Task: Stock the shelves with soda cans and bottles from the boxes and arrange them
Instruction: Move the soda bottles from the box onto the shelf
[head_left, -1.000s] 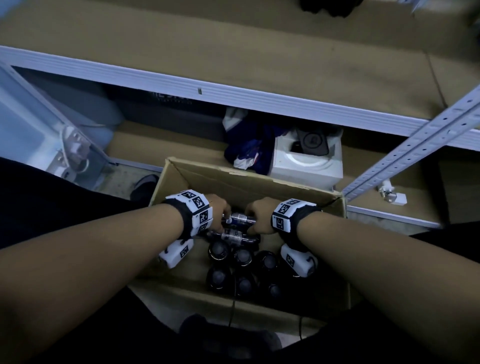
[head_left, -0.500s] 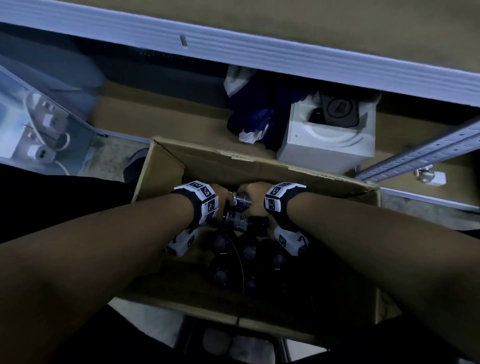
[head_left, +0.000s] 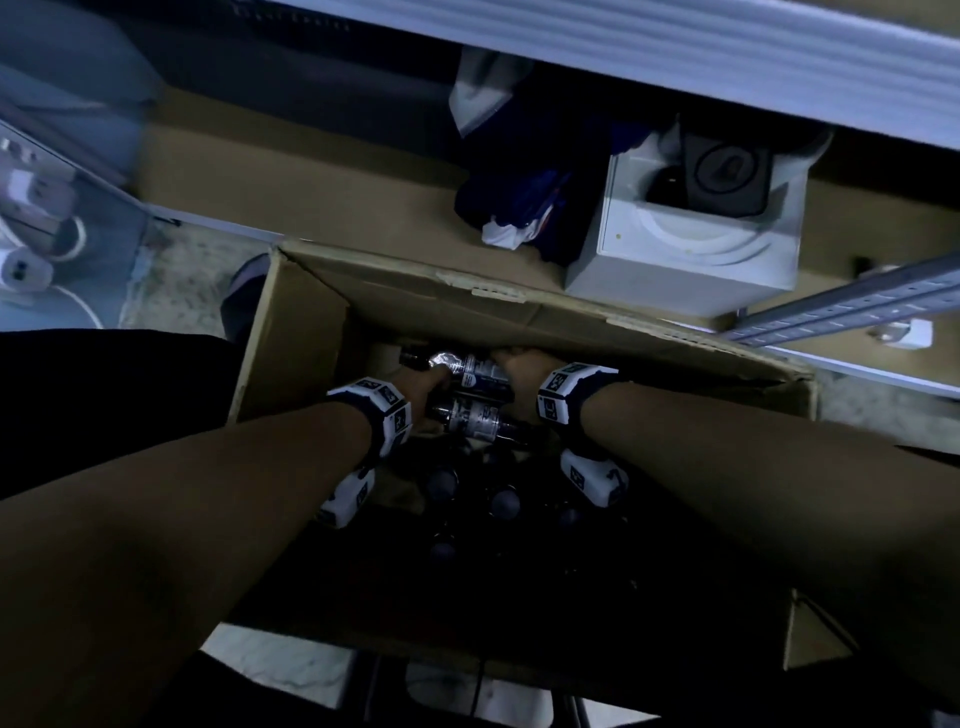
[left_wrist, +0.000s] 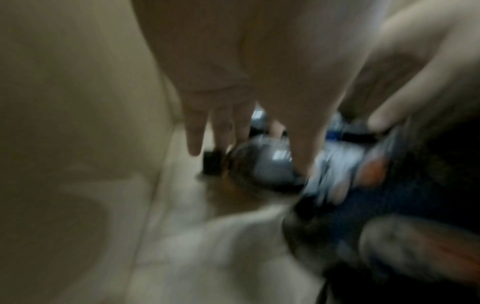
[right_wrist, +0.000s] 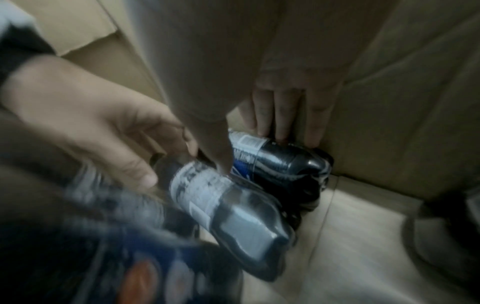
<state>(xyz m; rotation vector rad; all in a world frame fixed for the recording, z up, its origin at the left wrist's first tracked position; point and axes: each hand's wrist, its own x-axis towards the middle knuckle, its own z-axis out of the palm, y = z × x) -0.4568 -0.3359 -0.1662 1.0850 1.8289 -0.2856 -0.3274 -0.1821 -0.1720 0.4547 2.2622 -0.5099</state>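
**Both hands down in the box, on two lying bottles**

Change noted: against the frame a second ago, the head camera has dropped closer and tipped forward, and both hands now sit deeper in the cardboard box (head_left: 291, 332), hard up against its far wall rather than mid-box. The two bottles between the hands lie further toward that wall than before.

Left hand (head_left: 431, 382): fingers reach down over the neck end of the nearer bottle (left_wrist: 262, 162), thumb on its shoulder. Wrist view is smeared by motion; the grip looks like a loose curl around the bottle, not a firm clamp.

Right hand (right_wrist: 285, 107): fingers hook over the base end of the far bottle (right_wrist: 283, 158), which lies against the box wall just beyond the fingertips. The thumb comes down between the two bottles, touching the label of the nearer one. Partly closed, holding.

Both bottles lie on their sides, side by side and touching, directly between the two hands. More bottles stand upright (head_left: 504, 501) below the wrists, toward the body, caps up.

The shelf edge (head_left: 727, 57) is well beyond the hands, above the box. A white box (head_left: 691, 260) and a bundle of cloth (head_left: 519, 208) sit on the lower shelf board past the far wall.

Judgement: gather phase, not yet lift. Nothing has left the box; the pair must come out together and go up to the shelf.
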